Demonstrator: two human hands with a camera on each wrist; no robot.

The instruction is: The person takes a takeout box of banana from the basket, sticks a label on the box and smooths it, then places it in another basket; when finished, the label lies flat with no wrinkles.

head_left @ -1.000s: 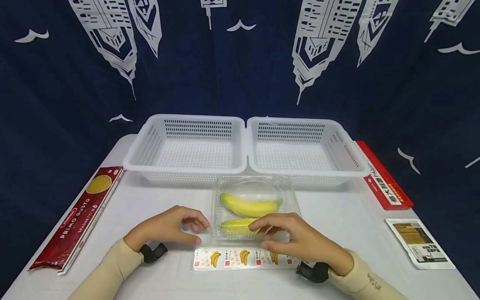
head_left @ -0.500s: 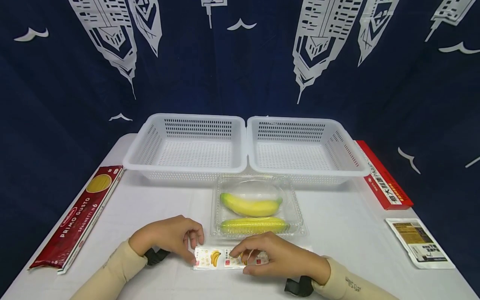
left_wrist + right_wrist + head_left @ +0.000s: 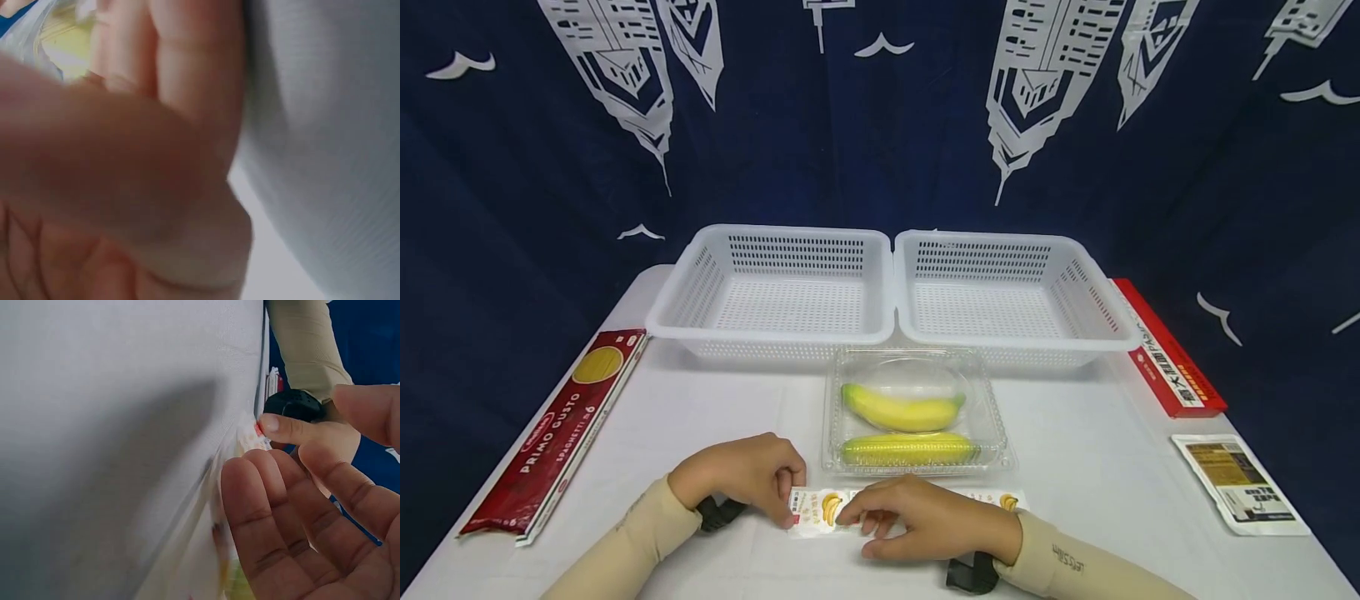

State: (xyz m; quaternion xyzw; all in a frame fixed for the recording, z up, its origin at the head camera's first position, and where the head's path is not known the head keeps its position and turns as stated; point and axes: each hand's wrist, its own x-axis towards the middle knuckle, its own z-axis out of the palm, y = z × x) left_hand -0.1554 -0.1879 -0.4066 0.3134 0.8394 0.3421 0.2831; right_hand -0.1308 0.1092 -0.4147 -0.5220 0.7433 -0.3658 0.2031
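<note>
tabletop (image 3: pixel 722 392); strip (image 3: pixel 814 507) hidden in left wrist view

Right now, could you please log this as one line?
left hand: at left end of banana-print strip; right hand: over strip; clear box: banana, corn inside

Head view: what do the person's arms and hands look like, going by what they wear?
Both arms have long cream sleeves, the left sleeve and the right sleeve; the right carries small dark lettering. Each wrist wears a compact black unit, left and right. The left hand and right hand are ungloved.
</note>
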